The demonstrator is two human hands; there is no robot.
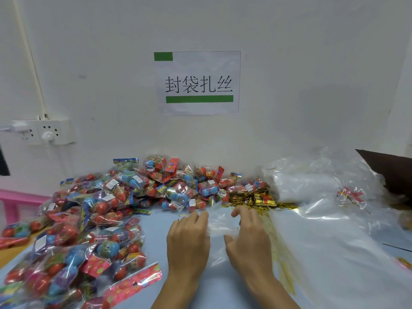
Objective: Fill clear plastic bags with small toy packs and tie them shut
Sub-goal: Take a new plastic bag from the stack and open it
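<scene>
Head view: opening an empty bag (219,224) on the table (160,228), left hand (188,237) and right hand (246,233) pinching its film between curled fingers. Next, likely: spread the mouth, reach left for toy packs (100,208). Gold ties (252,202) just behind; spare bags (323,197) right. Nothing blocking the reach.

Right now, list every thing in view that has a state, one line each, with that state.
clear bag: empty, held between both hands.
left hand: fingers curled on the bag's left edge.
right hand: fingers curled on the bag's right edge.
toy packs: sealed, heaped loose on the table.
gold twist ties: loose in a pile, unused.
spare bags: flat, empty.
wall socket: one plug in.
</scene>
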